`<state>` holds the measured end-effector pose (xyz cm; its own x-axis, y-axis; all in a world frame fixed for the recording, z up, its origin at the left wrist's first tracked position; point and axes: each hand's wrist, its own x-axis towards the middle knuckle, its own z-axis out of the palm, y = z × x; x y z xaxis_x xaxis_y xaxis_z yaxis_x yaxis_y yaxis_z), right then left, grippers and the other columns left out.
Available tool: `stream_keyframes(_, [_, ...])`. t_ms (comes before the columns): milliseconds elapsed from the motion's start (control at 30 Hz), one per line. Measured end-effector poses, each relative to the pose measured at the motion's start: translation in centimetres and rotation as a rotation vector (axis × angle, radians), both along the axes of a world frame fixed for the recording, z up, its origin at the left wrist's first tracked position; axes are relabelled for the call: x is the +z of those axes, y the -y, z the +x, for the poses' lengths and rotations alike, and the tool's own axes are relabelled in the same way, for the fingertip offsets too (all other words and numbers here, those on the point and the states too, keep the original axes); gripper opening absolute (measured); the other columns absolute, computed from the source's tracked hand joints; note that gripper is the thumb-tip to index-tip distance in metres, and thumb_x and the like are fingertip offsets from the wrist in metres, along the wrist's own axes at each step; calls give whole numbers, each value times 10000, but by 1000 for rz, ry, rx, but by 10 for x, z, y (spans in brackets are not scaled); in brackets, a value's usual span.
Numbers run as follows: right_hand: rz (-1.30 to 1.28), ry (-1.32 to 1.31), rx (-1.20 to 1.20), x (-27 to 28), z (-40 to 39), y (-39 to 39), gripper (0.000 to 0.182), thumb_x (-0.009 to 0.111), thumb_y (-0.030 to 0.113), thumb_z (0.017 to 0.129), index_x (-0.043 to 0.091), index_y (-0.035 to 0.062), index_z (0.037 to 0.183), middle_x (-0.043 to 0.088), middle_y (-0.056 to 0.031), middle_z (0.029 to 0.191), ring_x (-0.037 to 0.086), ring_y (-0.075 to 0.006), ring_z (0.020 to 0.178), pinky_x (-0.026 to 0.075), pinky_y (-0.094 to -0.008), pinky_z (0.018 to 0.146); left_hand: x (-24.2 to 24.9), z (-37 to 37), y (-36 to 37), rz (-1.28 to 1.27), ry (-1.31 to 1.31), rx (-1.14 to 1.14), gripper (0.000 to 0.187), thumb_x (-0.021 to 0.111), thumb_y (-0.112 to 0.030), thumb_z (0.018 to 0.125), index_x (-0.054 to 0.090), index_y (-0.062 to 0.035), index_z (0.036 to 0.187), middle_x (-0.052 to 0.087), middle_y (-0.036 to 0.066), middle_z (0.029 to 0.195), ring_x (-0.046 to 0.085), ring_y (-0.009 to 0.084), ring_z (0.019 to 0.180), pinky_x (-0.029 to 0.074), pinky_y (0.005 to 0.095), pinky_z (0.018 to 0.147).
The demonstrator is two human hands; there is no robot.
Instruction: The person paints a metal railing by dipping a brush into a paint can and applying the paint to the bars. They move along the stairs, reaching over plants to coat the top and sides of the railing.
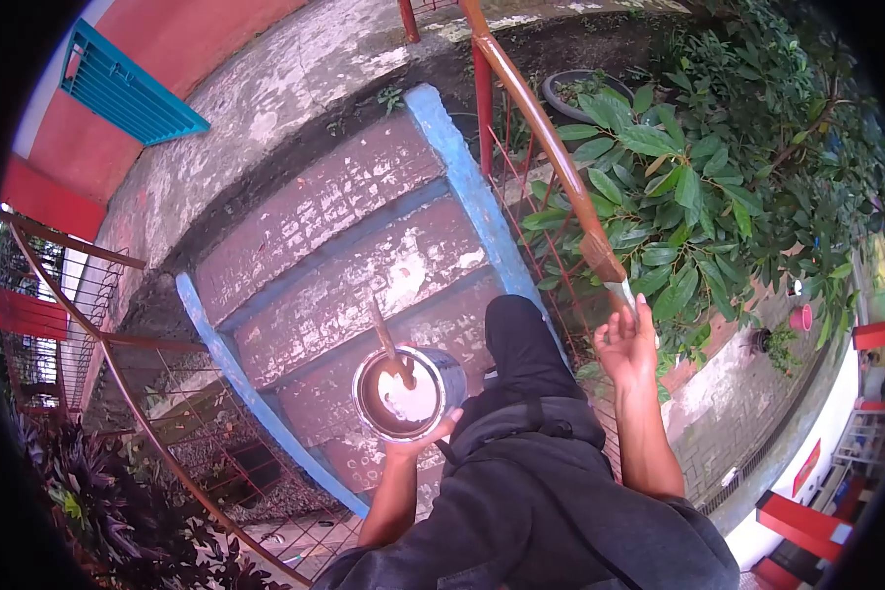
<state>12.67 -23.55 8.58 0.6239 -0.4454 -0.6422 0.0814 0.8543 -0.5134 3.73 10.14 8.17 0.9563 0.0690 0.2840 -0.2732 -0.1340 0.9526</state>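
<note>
My left hand [425, 441] is closed round the lower side of a paint can [446, 379], which is tipped so that its open top faces me. Brown paint coats the inside, with a pale glare on it, and a wooden stick [382, 329] leans out over the rim. With its fingers pinched, my right hand [626, 344] holds a paintbrush [621, 291] by its pale lower part. The brown bristles lie against the metal handrail [538, 118], which is glossy brown above the brush. Part of the brush is hidden by my fingers.
Worn concrete steps [315, 206] with blue edges [467, 167] lie below me. Leafy branches [688, 187] crowd the handrail on the right, near a round planter [558, 93]. Another railing [118, 364] runs along the left, and a teal grille [133, 84] stands upper left.
</note>
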Motion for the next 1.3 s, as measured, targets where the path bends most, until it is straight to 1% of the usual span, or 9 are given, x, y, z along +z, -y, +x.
stream_keyframes(100, [229, -10, 38, 14, 10, -6, 396, 879, 272, 868, 614, 128, 1125, 605, 16, 1026, 569, -145, 890, 461, -322, 730, -25, -5, -17, 53, -291, 21, 539, 935, -172, 749, 649, -47, 1189, 689, 11, 1060, 655, 148, 954, 537, 315, 841])
stream_keyframes(233, [390, 187, 58, 16, 32, -16, 304, 857, 208, 891, 622, 29, 962, 588, -6, 789, 547, -117, 682, 453, -275, 644, 2, 15, -14, -65, -148, 74, 525, 940, -152, 743, 660, -39, 1172, 696, 1, 1054, 656, 128, 948, 540, 301, 830])
stream_keyframes(333, [406, 344, 120, 12, 57, -13, 241, 830, 157, 914, 628, 38, 968, 611, -14, 825, 558, -99, 682, 469, -249, 645, -13, 23, -26, -97, -320, 98, 522, 944, -136, 733, 666, -37, 1164, 698, 1, 1047, 658, 123, 948, 538, 293, 843])
stream_keyframes(467, [319, 400, 77, 39, 122, -17, 198, 811, 113, 926, 630, 47, 971, 633, -22, 856, 581, -100, 730, 500, -238, 661, 3, 69, -23, -54, -90, 145, 811, 955, -138, 667, 550, -22, 1360, 638, 44, 1236, 627, 162, 1084, 524, 318, 915])
stream_keyframes(600, [124, 441, -28, 52, 208, -15, 217, 821, 93, 916, 637, 58, 1023, 642, -29, 926, 597, -118, 829, 536, -256, 712, -12, 114, -44, 114, -395, 45, 965, 947, -136, 644, 449, -19, 1462, 572, 80, 1328, 562, 196, 1217, 492, 362, 1016])
stream_keyframes(633, [115, 475, -47, 55, 233, -12, 230, 823, 90, 914, 635, 53, 1042, 638, -35, 951, 595, -121, 831, 537, -261, 722, -1, 132, -34, -36, -142, 74, 1009, 931, -123, 642, 399, -22, 1494, 549, 90, 1360, 554, 224, 1247, 490, 388, 1038])
stream_keyframes(800, [136, 557, -81, 73, 350, -4, 218, 794, 91, 943, 634, 35, 1079, 632, -50, 998, 597, -126, 834, 540, -273, 752, 47, 231, -12, -3, 22, -35, 1157, 933, -164, 605, 287, -41, 1557, 473, 120, 1445, 505, 275, 1355, 489, 443, 1098])
stream_keyframes(900, [-135, 508, -84, 83, 408, 0, 211, 757, 190, 987, 637, 37, 1070, 661, -44, 945, 636, -128, 798, 548, -292, 760, 62, 289, 7, -120, 200, -5, 1273, 953, -285, 596, 184, -86, 1591, 397, 155, 1499, 462, 370, 1407, 479, 518, 1135])
stream_keyframes(1300, [-94, 239, 110, 95, 544, 20, 175, 750, 189, 974, 669, 36, 950, 693, -61, 883, 701, -163, 737, 589, -291, 667, 178, 418, 46, 151, 242, 51, 1285, 940, -461, 607, 199, -45, 1571, 389, 172, 1467, 460, 418, 1369, 471, 550, 1074])
